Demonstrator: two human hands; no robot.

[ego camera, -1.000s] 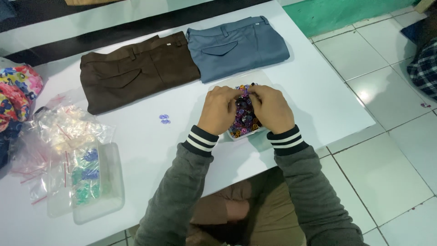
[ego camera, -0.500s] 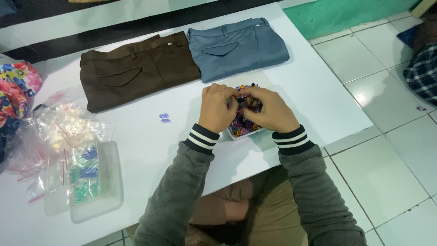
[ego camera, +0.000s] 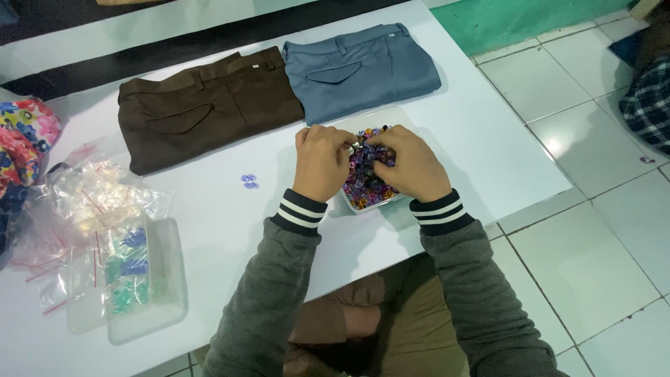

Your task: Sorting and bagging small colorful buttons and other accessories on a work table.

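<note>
Two hands are busy here, and they are both yours. There is only the view from your head, looking down at the white table.

Your left hand is curled over the left side of a small clear tray. Your right hand is curled over the right side. The tray is full of tiny shiny beads, mostly purple, with some orange and blue ones. Your fingers bend down into the beads, and the tips of both hands come close together near the top of the pile. Your hands are partly closed, but you cannot tell if they pinch a bead, because the tips are hidden among the beads.

The tray sits on the table right in front of you, near the front edge.

Just behind the tray lie two folded pairs of pants. The brown pants are on the left and the blue-grey pants are on the right, side by side and touching.

Two little blue beads lie alone on the table, left of your left hand.

Further left are crinkly clear bags and a clear box with blue and green bits inside. A flowery cloth sits at the far left edge.
</note>
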